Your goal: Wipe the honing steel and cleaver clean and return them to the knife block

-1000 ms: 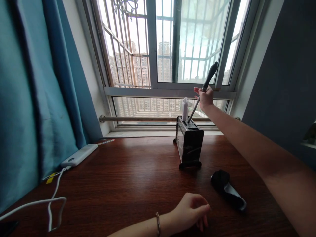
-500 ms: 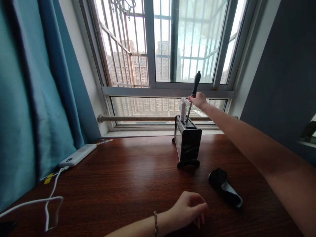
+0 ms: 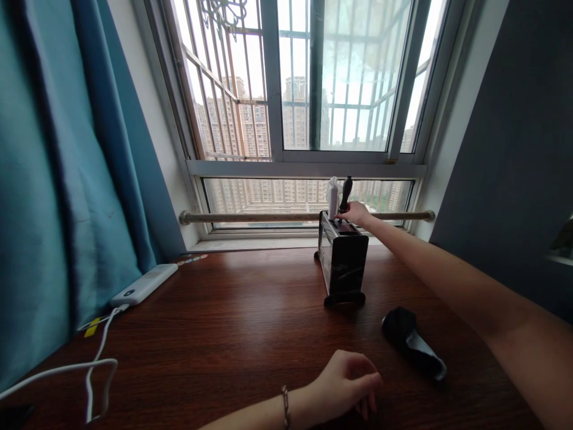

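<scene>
R hand (image 3: 358, 214) is up at the holder, fingers pinching the dark-handled tool (image 3: 347, 191) at the bottom end of its grip; exact placement of each fingertip is too small to tell. Handle rises above those fingers, near upright w/ a slight lean to the R at the top; the tool's lower part is out of sight below them, at the top of the black holder (image 3: 348, 269). Holder stands on the bench (image 3: 224, 310), directly under the R fingers. Just L of them, a white item (image 3: 332, 200) sticks up from the same holder, w/ clear wrap nr its top. Metal pipe (image 3: 255, 218) runs crosswise behind the R fingers, barred window (image 3: 351, 71) beyond & above.

L hand (image 3: 342, 382) is low on the near side, fingers loosely curled, gap btwn thumb & index; bracelet (image 3: 285, 406) on that wrist. Black bundle (image 3: 412, 343) w/ a grey side lies R of the L fingers & a bit farther off, not touching. Well L of both hands' fingers: white power bank (image 3: 145, 283), white cable (image 3: 101, 346) plugged in, & blue curtain (image 3: 54, 179).
</scene>
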A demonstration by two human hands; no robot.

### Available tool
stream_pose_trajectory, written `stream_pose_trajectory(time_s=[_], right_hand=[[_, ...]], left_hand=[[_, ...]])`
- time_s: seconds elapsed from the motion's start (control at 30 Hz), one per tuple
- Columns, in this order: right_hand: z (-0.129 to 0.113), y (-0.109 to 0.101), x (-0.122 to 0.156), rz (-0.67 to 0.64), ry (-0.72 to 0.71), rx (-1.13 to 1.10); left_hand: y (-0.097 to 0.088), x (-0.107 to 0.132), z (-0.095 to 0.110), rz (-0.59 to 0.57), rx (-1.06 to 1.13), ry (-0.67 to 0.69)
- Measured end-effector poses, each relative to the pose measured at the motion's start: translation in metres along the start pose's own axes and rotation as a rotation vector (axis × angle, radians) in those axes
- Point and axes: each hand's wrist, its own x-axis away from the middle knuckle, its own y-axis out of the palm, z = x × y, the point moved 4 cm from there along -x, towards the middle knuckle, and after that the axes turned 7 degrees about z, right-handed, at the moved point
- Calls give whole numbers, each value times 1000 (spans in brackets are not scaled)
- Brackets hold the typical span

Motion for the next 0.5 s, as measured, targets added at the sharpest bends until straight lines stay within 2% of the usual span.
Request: stream_pose_trajectory(time_s=[0.23,0.37,0.5], right_hand=[[18,21,2,-138,53,-243],[17,26,9,-309,97,-450],[12,19,19,-496,132,-596]], left_hand=[[0,1,0,0,7,13],[-1,0,-2,1,9,12],[-1,-1,-2,4,8,8]])
